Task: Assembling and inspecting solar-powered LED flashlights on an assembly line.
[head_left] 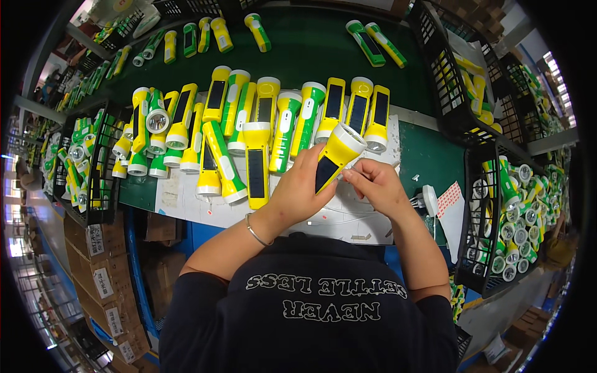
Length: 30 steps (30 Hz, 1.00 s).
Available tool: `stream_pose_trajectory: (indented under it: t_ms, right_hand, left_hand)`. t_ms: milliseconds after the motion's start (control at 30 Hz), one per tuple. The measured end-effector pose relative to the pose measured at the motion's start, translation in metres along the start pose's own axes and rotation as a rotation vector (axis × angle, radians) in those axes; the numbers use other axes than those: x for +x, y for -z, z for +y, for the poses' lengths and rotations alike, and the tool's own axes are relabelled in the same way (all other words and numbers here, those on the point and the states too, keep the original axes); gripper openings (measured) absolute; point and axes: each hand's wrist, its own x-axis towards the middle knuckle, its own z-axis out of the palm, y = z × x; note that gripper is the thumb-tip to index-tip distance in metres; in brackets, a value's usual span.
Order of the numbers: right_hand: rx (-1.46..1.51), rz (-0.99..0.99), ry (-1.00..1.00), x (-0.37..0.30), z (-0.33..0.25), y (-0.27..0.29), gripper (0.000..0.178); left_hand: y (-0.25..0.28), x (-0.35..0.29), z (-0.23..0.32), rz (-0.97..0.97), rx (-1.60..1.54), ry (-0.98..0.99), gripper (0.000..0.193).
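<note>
My left hand [293, 191] is wrapped round a yellow flashlight [336, 153] with a white head and a dark solar panel on its side. The flashlight is tilted, its head pointing up and to the right. At the flashlight's right side, my right hand [380, 185] is closed in a pinch, thumb and forefinger together. Whatever lies between those fingertips is too small to make out. Just left of my left hand, another yellow flashlight [256, 165] with a solar panel lies on the white work sheet [171, 194]. A thin pale cable [339, 219] runs over the sheet below my hands.
Several yellow and green flashlights [217, 93] lie in rows beyond my hands. More lie on the green surface [305, 50] behind. Black crates of flashlights stand left [102, 208] and right [469, 248]. A white plug-like piece [429, 200] sits right of my right hand.
</note>
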Motion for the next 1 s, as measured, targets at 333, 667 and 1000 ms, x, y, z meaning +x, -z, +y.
stream_pose_trajectory:
  t_ms: [333,667,1000]
  right_hand:
    - [0.131,-0.039,-0.006,-0.025,-0.010,-0.014,0.055]
    - [-1.264,1.169,-0.832,-0.184,-0.015,0.289,0.076]
    - [-1.439,1.111,-0.848,-0.166,-0.006,0.269,0.070]
  left_hand:
    - [-0.002,0.025,0.030,-0.267,-1.021,0.211,0.053]
    - [-0.043,0.057,0.017,-0.199,0.192,-0.307,0.059]
    - [-0.071,0.094,0.015,-0.172,0.377,-0.347,0.040]
